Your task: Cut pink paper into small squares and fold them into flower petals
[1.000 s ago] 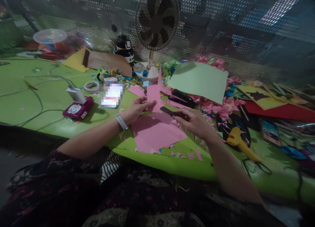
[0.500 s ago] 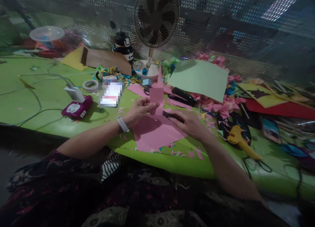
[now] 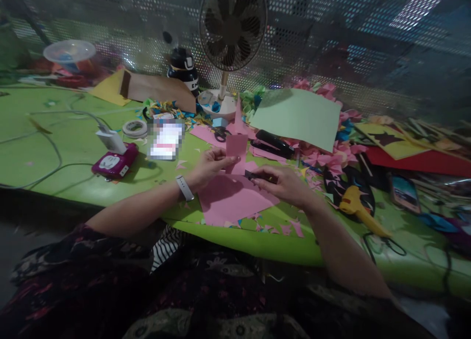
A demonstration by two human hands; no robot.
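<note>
One pink strip (image 3: 236,145), flat and straight-edged, stands upright at the far edge of the sheet (image 3: 235,201), pinched between thumb and fingers of the left hand (image 3: 209,168). Beside the sheet's right corner, the right hand (image 3: 292,184) closes around a dark tool (image 3: 249,174). Beyond the sheet, the fan base (image 3: 230,108) carries blue scraps; farther left, a clear bowl's (image 3: 69,50) contents are unclear.

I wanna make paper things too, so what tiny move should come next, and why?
Maybe keep the left hand steady and guide the dark flat tool slowly against the small pink paper's lower right edge. The left hand pinches that paper, and the right hand holds the tool with its tip right by it; I can't tell whether they touch.
</note>
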